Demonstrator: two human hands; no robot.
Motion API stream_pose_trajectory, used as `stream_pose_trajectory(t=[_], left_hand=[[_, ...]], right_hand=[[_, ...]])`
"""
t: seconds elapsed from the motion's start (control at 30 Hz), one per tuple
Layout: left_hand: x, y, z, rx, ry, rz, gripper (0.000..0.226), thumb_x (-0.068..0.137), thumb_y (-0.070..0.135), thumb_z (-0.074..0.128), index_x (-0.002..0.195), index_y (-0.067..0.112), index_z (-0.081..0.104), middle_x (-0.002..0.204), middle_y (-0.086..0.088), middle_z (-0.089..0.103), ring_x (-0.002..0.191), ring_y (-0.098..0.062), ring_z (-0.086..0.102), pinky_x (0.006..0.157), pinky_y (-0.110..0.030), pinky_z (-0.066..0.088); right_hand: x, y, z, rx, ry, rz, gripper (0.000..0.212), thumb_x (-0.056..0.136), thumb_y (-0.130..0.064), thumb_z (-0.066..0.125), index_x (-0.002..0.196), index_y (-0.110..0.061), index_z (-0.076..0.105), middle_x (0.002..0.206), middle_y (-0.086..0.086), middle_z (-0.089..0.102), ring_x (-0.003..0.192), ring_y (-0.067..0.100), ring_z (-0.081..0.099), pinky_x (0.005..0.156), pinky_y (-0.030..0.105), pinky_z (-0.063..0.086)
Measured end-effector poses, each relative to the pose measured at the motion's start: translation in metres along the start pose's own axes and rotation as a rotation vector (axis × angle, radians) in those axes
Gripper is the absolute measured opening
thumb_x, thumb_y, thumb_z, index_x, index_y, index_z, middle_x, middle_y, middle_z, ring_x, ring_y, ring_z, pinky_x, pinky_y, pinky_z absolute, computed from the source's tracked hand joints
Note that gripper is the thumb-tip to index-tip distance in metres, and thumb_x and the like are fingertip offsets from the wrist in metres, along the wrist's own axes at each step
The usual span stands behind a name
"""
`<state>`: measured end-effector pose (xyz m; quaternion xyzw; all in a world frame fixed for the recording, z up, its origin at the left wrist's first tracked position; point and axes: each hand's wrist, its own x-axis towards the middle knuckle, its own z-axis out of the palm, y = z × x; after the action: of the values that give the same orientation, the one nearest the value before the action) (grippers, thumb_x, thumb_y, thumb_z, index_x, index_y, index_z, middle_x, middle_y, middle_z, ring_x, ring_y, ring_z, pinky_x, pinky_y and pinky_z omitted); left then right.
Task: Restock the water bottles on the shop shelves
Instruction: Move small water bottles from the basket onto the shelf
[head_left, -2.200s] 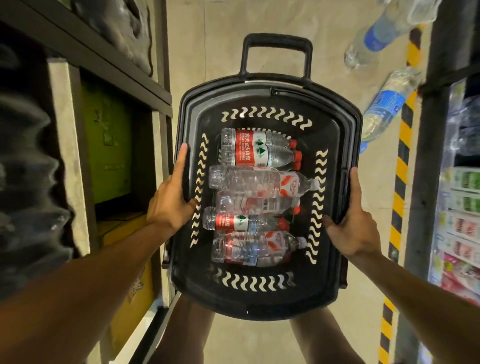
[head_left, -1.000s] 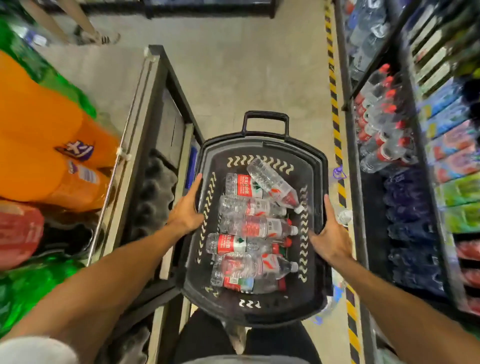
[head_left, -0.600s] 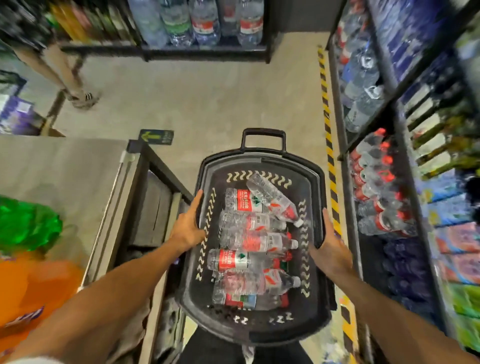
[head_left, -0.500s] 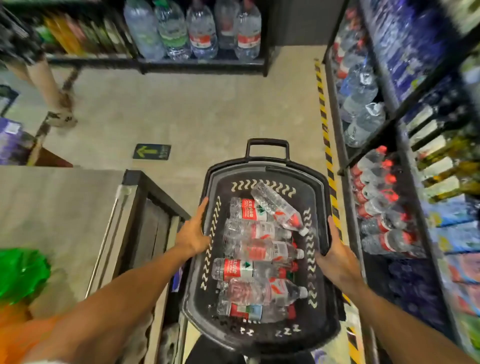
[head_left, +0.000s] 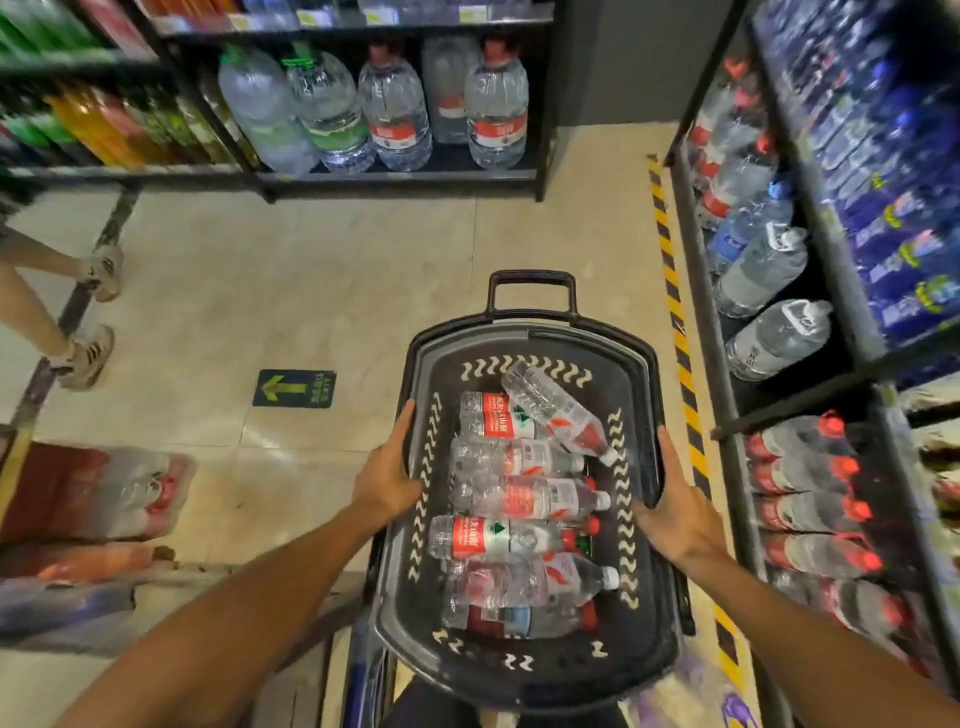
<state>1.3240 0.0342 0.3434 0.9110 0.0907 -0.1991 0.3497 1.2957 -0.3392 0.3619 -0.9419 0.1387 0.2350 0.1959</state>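
A black plastic basket (head_left: 647, 395) with a handle at its far end is held in front of me. My left hand (head_left: 387, 470) grips its left rim and my right hand (head_left: 675, 512) grips its right rim. Inside lie several small water bottles (head_left: 519, 499) with red labels and red or white caps, stacked side by side; one bottle (head_left: 558, 410) lies slanted on top at the far end. On my right, a dark shelf (head_left: 727, 364) carries rows of red-capped water bottles (head_left: 810, 493) low down and larger bottles above.
A shelf straight ahead holds big water jugs (head_left: 395, 109) and coloured drinks at the left. A person's legs (head_left: 57, 312) stand at the left. Wrapped bottle packs (head_left: 93, 493) lie at the lower left. A yellow-black stripe (head_left: 675, 322) and a green arrow sticker (head_left: 293, 388) mark the floor.
I rose from looking straight down and the view swung up; the left shelf unit dropped out of sight, the far shelf came into view. The basket stays in both hands; one bottle shifted slantwise.
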Motion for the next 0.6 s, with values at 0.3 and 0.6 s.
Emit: stream_pose_trajectory(t=[0.3, 0.6], left_hand=[[0.18, 0.054, -0.065, -0.088, 0.077, -0.087, 0.122, 0.074, 0.049, 0.084, 0.161, 0.037, 0.001, 0.132, -0.007, 0.066, 0.112, -0.03, 0.068, 0.096, -0.048, 0.056], [0.398, 0.07, -0.128, -0.045, 0.002, -0.073, 0.12, 0.079, 0.039, 0.084, 0.162, 0.03, -0.002, 0.134, -0.013, 0.064, 0.113, -0.036, 0.067, 0.094, -0.046, 0.055]], right_hand=[[0.213, -0.09, -0.084, -0.038, -0.059, -0.076, 0.111, 0.094, -0.032, 0.069, 0.156, -0.045, -0.022, 0.061, 0.007, 0.065, 0.053, 0.029, 0.064, 0.047, 0.032, 0.047], [0.394, -0.195, -0.131, -0.117, -0.056, -0.045, 0.109, 0.096, -0.037, 0.065, 0.155, -0.043, -0.026, 0.064, 0.008, 0.063, 0.056, 0.03, 0.064, 0.048, 0.036, 0.049]])
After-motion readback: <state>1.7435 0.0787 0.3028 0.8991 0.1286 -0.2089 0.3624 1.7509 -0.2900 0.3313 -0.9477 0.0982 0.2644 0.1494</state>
